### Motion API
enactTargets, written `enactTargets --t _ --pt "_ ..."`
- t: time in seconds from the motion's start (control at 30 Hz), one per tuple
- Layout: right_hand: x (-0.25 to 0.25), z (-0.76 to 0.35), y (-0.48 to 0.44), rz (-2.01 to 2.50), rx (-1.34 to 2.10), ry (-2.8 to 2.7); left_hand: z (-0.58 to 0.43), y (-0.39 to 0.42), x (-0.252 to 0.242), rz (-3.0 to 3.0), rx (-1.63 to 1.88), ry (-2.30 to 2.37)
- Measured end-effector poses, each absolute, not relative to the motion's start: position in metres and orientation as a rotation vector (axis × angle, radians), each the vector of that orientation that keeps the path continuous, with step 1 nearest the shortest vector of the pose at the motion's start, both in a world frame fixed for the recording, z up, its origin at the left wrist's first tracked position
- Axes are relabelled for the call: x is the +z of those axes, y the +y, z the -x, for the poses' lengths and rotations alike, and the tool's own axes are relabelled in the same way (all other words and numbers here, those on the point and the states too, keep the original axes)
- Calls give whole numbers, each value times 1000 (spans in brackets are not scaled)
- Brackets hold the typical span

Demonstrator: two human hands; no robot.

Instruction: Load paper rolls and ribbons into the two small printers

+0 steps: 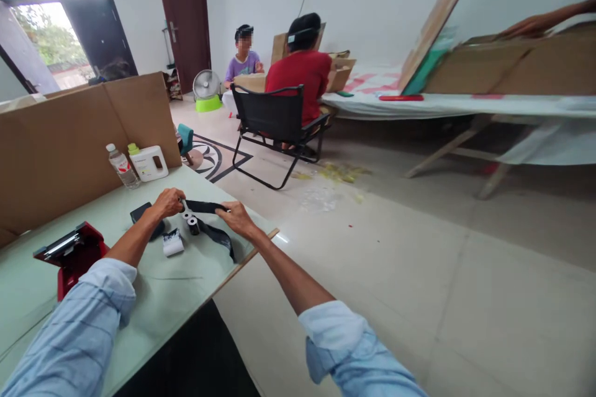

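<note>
A black strip [202, 206] is stretched between my two hands above the pale green table. My left hand [169, 202] is closed on its left end, and my right hand [236, 218] pinches it farther right. Below the taut part, a loose black length [216, 234] curves down onto the table near its edge. Small rolls with white ends [192, 223] sit just under the strip. A white piece with a dark pattern [172, 243] lies to their left. Behind my left wrist is a black object [142, 214], partly hidden.
An open red case [77, 260] stands at the left of the table [172, 304]. A clear bottle [123, 167] and a white jug [149, 163] are by a cardboard panel [84, 136]. Beyond are a black chair [270, 111], two seated people and another person's arm.
</note>
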State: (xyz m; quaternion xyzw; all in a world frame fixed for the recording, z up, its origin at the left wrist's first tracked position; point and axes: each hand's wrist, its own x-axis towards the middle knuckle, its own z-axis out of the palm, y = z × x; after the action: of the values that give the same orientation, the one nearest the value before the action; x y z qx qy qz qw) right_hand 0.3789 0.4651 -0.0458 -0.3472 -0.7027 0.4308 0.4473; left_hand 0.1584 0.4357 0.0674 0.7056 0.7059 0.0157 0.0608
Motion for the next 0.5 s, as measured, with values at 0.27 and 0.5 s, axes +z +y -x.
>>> enactTargets --t 0.27,0.5 --pt "-58 -406 447 795 1033 -1955 -149 426 64 -2140 -87 1830" --pt "-52 -422 430 734 975 -2123 -159 410 53 -2266 -64 1765"
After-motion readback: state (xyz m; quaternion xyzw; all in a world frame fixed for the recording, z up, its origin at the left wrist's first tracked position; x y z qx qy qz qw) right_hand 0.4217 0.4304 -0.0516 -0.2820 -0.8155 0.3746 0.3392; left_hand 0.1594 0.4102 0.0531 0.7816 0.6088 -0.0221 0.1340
